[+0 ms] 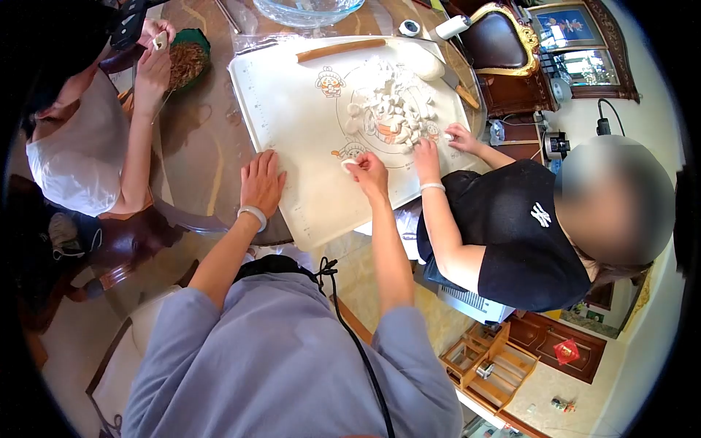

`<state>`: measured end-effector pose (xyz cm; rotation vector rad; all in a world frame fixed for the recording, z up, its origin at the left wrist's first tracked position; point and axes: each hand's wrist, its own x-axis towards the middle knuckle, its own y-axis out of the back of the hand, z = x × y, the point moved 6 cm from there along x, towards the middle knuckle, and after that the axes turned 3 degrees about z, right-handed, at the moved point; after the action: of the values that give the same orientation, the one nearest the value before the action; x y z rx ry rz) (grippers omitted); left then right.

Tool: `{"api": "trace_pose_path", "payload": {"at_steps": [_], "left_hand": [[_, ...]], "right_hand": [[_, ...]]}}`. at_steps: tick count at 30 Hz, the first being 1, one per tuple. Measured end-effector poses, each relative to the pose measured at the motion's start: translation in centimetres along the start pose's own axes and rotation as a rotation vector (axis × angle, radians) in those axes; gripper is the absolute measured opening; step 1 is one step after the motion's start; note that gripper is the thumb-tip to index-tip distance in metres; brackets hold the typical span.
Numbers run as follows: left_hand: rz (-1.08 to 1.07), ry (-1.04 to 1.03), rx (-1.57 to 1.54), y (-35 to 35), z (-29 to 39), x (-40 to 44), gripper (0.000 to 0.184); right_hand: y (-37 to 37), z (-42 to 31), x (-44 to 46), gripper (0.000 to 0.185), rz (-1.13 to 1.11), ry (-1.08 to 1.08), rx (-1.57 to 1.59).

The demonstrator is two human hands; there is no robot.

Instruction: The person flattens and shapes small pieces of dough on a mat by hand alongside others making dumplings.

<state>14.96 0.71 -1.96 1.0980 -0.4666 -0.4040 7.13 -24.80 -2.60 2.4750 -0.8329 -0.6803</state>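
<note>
My right hand (371,175) pinches a small flattened piece of dough (348,166) just above the white printed mat (307,197). Fingers spread, my left hand (262,181) lies flat at the mat's left edge and holds nothing. Beyond my right hand, a floury heap of small dough pieces (394,109) covers part of the mat's printed circle. A wooden rolling pin (340,50) rests near the far edge. A larger smooth lump of dough (422,61) sits at the far right corner, beside a knife with a wooden handle (466,95).
On the right, a co-worker in a black shirt (504,226) has both hands by the dough pieces. Another person in white (80,160), at left, holds a dough piece over a green bowl of filling (191,64). A glass bowl (310,10) stands at the back.
</note>
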Motion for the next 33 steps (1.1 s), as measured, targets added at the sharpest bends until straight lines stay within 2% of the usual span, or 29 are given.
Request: {"api": "trace_pose_path", "payload": {"at_steps": [2, 3, 6, 10, 12, 13, 17, 21, 28, 33], "left_hand": [[0.036, -0.021, -0.005, 0.5, 0.1, -0.1, 0.045], [0.052, -0.036, -0.009, 0.7, 0.2, -0.3, 0.045], [0.072, -0.039, -0.146, 1.1, 0.1, -0.5, 0.044], [0.054, -0.161, -0.218, 1.2, 1.5, -0.9, 0.040], [-0.043, -0.260, -0.311, -0.1, 3.3, -0.4, 0.038], [-0.040, -0.278, -0.365, -0.4, 4.1, 0.0, 0.030], [-0.160, -0.349, -0.394, -2.0, 5.6, 1.6, 0.024], [-0.209, -0.403, -0.459, -2.5, 5.3, 1.9, 0.021], [-0.194, -0.456, -0.465, -2.5, 5.6, 1.8, 0.025], [-0.124, -0.456, -0.494, -2.3, 5.6, 1.9, 0.025]], "right_hand": [[-1.4, -0.6, -2.0, 0.023, -0.088, -0.007, 0.095], [-2.5, -0.8, -2.7, 0.019, -0.123, 0.070, 0.096], [-4.1, -0.2, -4.1, 0.016, -0.259, 0.039, 0.016], [-2.6, 0.8, -5.0, 0.011, -0.027, -0.055, 0.171], [-3.2, 0.7, -5.5, 0.012, -0.060, -0.011, 0.119], [-3.7, 0.7, -5.6, 0.012, -0.079, 0.007, 0.092], [-4.6, 0.3, -6.0, 0.011, 0.120, 0.128, -0.112], [-4.2, -0.6, -6.3, 0.010, 0.038, 0.123, -0.163], [-3.5, 0.1, -7.8, 0.013, 0.164, 0.139, -0.160], [-3.2, 0.0, -8.0, 0.018, 0.047, 0.178, -0.128]]}}
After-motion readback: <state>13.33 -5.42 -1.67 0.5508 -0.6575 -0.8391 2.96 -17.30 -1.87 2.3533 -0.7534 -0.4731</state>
